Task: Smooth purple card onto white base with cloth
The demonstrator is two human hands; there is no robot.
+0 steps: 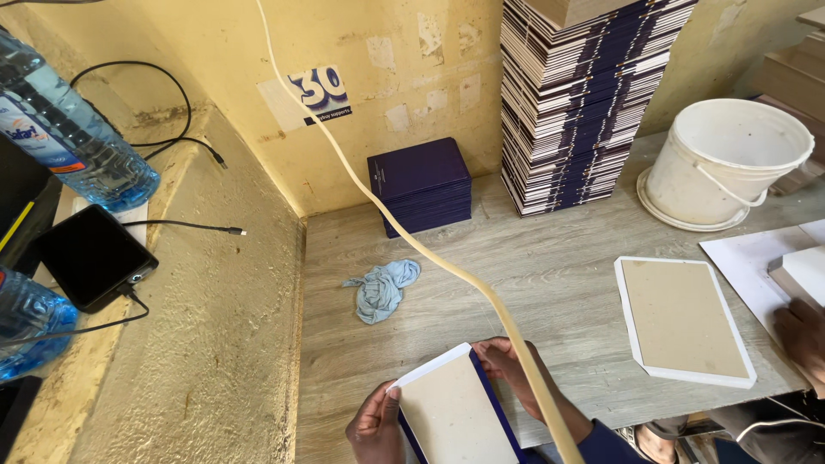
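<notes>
My left hand [376, 423] grips the left edge of a flat cover board [451, 412], beige inside with a white strip along its top and a dark blue border. My right hand [507, 365] holds the same board at its upper right corner. The board lies tilted near the wooden table's [550, 275] front edge. A cream cable [412, 236] hangs diagonally in front of my right hand and partly hides it.
A crumpled blue cloth [382, 288] lies behind the board. Stacks of dark blue covers [421, 185] and a tall pile [576, 103] stand at the wall. A white bucket [726, 163], another beige board [683, 320] and another person's hand [803, 331] are right. Bottles [64, 129] and a phone [90, 256] rest on the left ledge.
</notes>
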